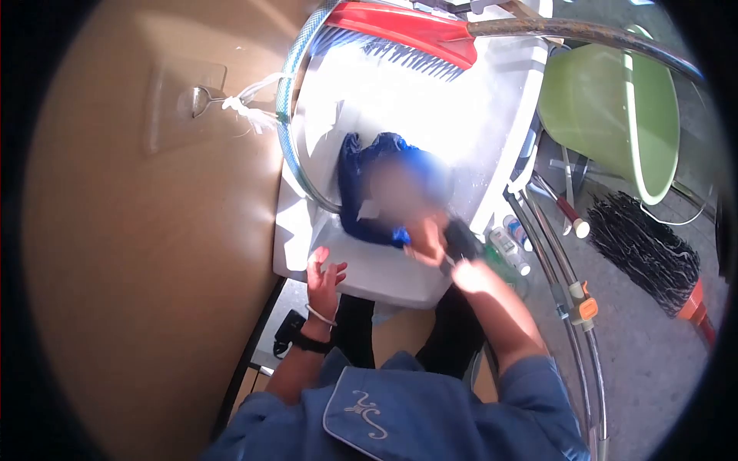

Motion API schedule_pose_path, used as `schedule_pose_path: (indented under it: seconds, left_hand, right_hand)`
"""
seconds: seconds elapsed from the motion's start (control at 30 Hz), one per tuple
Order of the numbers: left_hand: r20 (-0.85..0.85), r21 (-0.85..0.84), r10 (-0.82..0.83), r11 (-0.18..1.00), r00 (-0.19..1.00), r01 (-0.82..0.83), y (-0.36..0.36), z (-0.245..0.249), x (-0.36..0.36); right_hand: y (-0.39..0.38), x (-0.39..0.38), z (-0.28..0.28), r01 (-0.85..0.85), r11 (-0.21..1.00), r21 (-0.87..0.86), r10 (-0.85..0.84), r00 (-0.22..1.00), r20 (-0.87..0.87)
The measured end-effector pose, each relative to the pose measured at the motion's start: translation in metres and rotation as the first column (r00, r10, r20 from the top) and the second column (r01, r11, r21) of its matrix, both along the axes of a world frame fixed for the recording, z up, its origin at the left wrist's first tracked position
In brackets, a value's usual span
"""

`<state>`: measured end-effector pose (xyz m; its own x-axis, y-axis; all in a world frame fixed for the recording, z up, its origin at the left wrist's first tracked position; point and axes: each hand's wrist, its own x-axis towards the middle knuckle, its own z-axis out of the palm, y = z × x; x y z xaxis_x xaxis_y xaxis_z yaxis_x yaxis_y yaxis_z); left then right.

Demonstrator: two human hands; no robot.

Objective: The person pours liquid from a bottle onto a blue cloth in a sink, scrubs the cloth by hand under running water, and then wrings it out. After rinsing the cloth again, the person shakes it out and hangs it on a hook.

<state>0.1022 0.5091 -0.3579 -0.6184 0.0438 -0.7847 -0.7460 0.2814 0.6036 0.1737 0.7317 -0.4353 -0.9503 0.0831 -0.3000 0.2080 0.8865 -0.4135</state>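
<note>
A wet-looking dark blue cloth lies bunched in the white sink. My right hand is over the cloth's lower right edge, fingers curled; a blurred patch covers part of the cloth just above them. Beside that hand is a dark, motion-smeared object; I cannot tell what the fingers grip. My left hand hovers at the sink's front left rim, palm up, fingers loosely apart, holding nothing. On the left wrist are a pale bracelet and a black band.
A clear blue hose curves down the sink's left side. Across the back lies a red broom head. To the right are a green bucket, small bottles, metal poles and a black-bristled broom. A wall borders the left.
</note>
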Motion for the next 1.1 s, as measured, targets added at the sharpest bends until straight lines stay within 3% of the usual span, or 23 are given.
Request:
schedule_pose_path:
  seconds: [0.03,0.07,0.1,0.13,0.17,0.23,0.3,0.33,0.37,0.43,0.47,0.5,0.53,0.67,0.77,0.8,0.87,0.93,0.97,1.0,1.03,1.07,1.1]
  left_hand:
    - [-0.004,0.004,0.003,1.0,1.0,-0.003,-0.005,0.002,-0.001]
    - [-0.021,0.019,-0.107,0.994,0.994,0.108,-0.011,0.004,-0.005]
    - [-0.041,0.027,-0.216,0.976,0.976,0.217,-0.015,0.006,-0.009]
    - [-0.034,0.028,-0.242,0.97,0.97,0.243,-0.018,0.01,-0.014]
    - [-0.039,0.021,-0.24,0.97,0.97,0.241,-0.024,0.009,-0.014]
    - [-0.062,0.083,-0.287,0.953,0.956,0.291,-0.037,0.007,-0.014]
    - [-0.017,0.088,-0.246,0.965,0.969,0.247,-0.041,0.011,-0.012]
    - [0.009,0.082,-0.207,0.975,0.978,0.206,-0.043,0.014,-0.009]
    - [0.019,0.086,-0.167,0.983,0.986,0.165,-0.041,0.013,-0.01]
    - [0.06,0.086,-0.158,0.985,0.986,0.152,-0.037,0.014,-0.005]
    - [0.087,0.112,-0.152,0.984,0.985,0.142,-0.034,0.013,0.0]
    - [0.107,0.136,-0.149,0.982,0.983,0.134,-0.031,0.01,0.002]
    - [0.127,0.144,-0.163,0.979,0.978,0.144,-0.025,0.014,0.001]
    - [0.099,0.175,-0.279,0.95,0.955,0.259,-0.012,0.026,-0.003]
    - [0.116,0.205,-0.261,0.95,0.958,0.235,-0.007,0.019,0.002]
    - [0.125,0.213,-0.283,0.944,0.951,0.253,-0.004,0.018,0.002]
    - [0.136,0.25,-0.326,0.925,0.935,0.286,0.002,0.014,-0.001]
    - [0.144,0.331,-0.341,0.901,0.929,0.279,0.009,0.006,-0.004]
    - [0.254,0.309,-0.208,0.943,0.944,0.125,0.017,-0.004,-0.006]
    - [0.353,0.27,-0.074,0.963,0.933,-0.026,0.027,-0.015,-0.009]
    - [0.354,0.278,-0.077,0.96,0.932,-0.026,0.037,-0.023,-0.011]
    - [0.451,0.215,0.055,0.962,0.891,-0.169,0.047,-0.031,-0.013]
    - [0.535,0.14,0.184,0.943,0.825,-0.301,0.054,-0.041,-0.016]
  right_hand:
    - [-0.005,-0.018,-0.046,0.133,0.99,0.055,-0.125,0.985,-0.121]
    - [0.022,-0.055,-0.051,0.127,0.991,0.032,-0.12,0.979,-0.166]
    - [0.031,-0.076,-0.109,0.141,0.979,0.147,-0.087,0.941,-0.326]
    - [0.051,-0.109,-0.119,0.165,0.986,0.016,-0.165,0.986,0.003]
    - [0.075,-0.143,-0.065,0.197,0.978,-0.065,-0.187,0.974,0.128]
    - [0.055,-0.143,-0.155,0.244,0.968,-0.056,-0.242,0.969,0.05]
    - [0.009,-0.109,-0.166,0.314,0.949,-0.043,-0.316,0.945,-0.088]
    - [-0.013,-0.086,-0.153,0.407,0.891,-0.199,-0.433,0.895,-0.11]
    - [-0.038,-0.063,-0.159,0.564,0.743,-0.361,-0.614,0.789,-0.032]
    - [-0.087,-0.015,-0.162,0.669,0.742,-0.033,-0.649,0.731,0.21]
    - [-0.086,-0.014,-0.113,0.637,0.769,-0.063,-0.549,0.707,0.446]
    - [-0.081,-0.015,-0.099,0.322,0.946,0.038,-0.28,0.754,0.595]
    - [-0.071,-0.016,-0.115,0.115,0.992,0.043,-0.115,0.753,0.647]
    - [-0.039,-0.046,-0.147,0.355,0.931,0.088,-0.366,0.903,0.224]
    - [-0.074,-0.07,-0.136,0.316,0.923,0.221,-0.379,0.851,0.364]
    - [-0.08,-0.06,-0.125,0.335,0.942,0.009,-0.321,0.896,0.307]
    - [-0.089,-0.039,-0.16,0.365,0.916,-0.167,-0.308,0.906,0.29]
    - [-0.086,-0.025,-0.187,0.584,0.794,-0.17,-0.488,0.779,0.394]
    - [-0.084,-0.019,-0.199,0.683,0.713,-0.159,-0.571,0.697,0.434]
    - [-0.078,-0.02,-0.183,0.61,0.725,-0.319,-0.472,0.778,0.414]
    - [-0.069,-0.022,-0.156,0.516,0.718,-0.467,-0.367,0.851,0.375]
    - [-0.065,-0.023,-0.117,0.328,0.824,-0.462,-0.239,0.94,0.242]
    - [-0.063,-0.018,-0.071,0.244,0.82,-0.518,-0.197,0.97,0.145]
